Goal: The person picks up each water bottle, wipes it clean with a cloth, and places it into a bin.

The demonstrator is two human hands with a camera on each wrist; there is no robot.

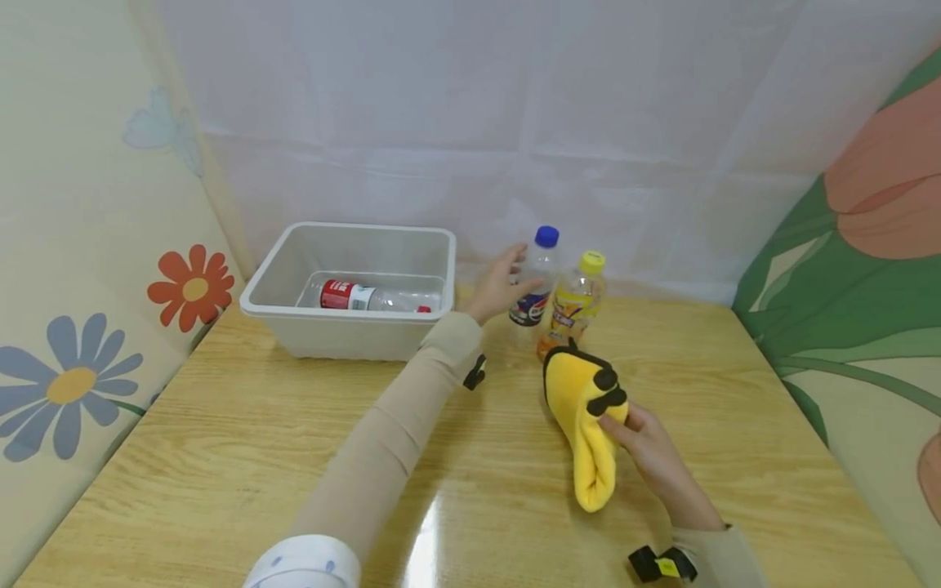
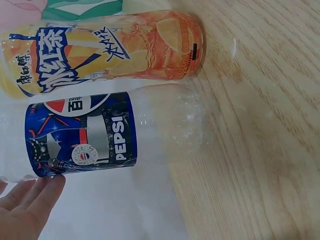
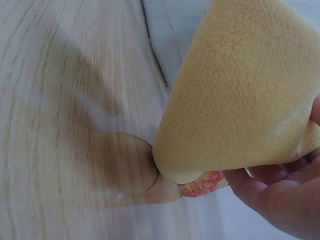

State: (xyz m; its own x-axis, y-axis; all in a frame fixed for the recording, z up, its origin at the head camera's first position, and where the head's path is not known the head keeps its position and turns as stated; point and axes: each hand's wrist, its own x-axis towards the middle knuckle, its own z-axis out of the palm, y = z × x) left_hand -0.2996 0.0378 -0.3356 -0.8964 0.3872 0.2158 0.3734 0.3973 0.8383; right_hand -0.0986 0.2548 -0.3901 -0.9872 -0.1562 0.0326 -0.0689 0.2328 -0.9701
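Note:
My left hand [image 1: 503,286] reaches to the Pepsi bottle [image 1: 530,306], a clear plastic bottle with a blue cap and dark blue label. Its fingers are spread beside the bottle, the thumb overlapping it in the head view. In the left wrist view, fingertips [image 2: 52,187] are right at the label's edge. Next to it stands an iced tea bottle [image 1: 575,304] with a yellow cap and orange-yellow label. With thumb and fingers, my right hand [image 1: 650,449] pinches a folded yellow cloth [image 1: 573,392] with black trim, held up in front of the iced tea bottle.
A light grey plastic bin [image 1: 353,335] stands at the back left of the wooden table [image 1: 243,457]. Inside it lies a clear bottle with a red-and-white label [image 1: 347,296] and red cap. A white sheet [image 1: 470,106] hangs behind the table.

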